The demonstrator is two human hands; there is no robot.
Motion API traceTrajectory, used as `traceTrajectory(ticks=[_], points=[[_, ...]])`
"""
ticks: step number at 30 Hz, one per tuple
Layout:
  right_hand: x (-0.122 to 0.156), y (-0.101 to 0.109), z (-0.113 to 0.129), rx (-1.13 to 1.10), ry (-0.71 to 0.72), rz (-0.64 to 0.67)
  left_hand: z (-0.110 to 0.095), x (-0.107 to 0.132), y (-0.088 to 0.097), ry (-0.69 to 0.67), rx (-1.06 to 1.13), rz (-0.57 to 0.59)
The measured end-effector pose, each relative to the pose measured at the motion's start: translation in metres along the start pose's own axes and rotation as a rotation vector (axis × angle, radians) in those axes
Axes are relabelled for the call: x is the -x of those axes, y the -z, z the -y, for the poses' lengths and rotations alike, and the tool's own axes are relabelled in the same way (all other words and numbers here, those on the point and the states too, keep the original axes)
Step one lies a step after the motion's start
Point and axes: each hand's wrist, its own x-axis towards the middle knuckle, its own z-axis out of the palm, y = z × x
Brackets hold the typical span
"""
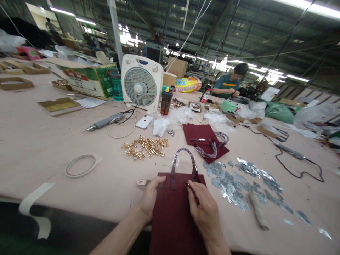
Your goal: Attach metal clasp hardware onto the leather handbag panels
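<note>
Workshop table (111, 198); burgundy handbag (171, 216) at near edge.
Left hand (149, 198) clasps its left edge, thumb in front; right hand (204, 203), fingertips nearly closed, pinches small metal fitting (187, 184), probably a turn-lock.

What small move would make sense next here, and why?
Probably press the small metal piece against the nearer red bag with the right hand: that hand already has it at the bag's upper front, just below the handle, while the left hand holds the opposite edge. Whether it is seated is too small to tell.
</note>
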Motion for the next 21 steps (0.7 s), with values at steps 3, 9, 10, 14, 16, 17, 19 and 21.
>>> traceTrajectory(ticks=[3,9,10,14,16,17,19,21], points=[[-0.0005,0.0015,-0.0018,-0.001,0.032,0.019,-0.0008,0.0008,-0.0022,-0.014,0.005,0.022],[0.0056,0.0046,-0.0084,0.004,0.025,0.062,-0.0009,-0.0002,-0.0006,-0.002,-0.032,-0.043],[0.0062,0.0051,-0.0086,-0.003,0.030,0.073,-0.0005,-0.0001,-0.0003,-0.004,-0.032,-0.038],[0.0052,0.0070,-0.0081,-0.011,0.050,0.108,0.0005,0.0008,-0.0011,0.004,-0.018,0.002],[0.0039,0.0074,-0.0077,0.001,0.051,0.116,0.0007,0.0011,-0.0023,0.010,-0.017,0.002],[0.0034,0.0074,-0.0074,0.011,0.049,0.115,0.0007,0.0012,-0.0031,0.010,-0.020,-0.002],[0.0029,0.0068,-0.0065,0.033,0.046,0.097,0.0007,0.0014,-0.0050,-0.003,-0.026,-0.003],[0.0029,0.0059,-0.0055,0.058,0.047,0.065,0.0007,0.0016,-0.0067,-0.019,-0.028,0.009]])
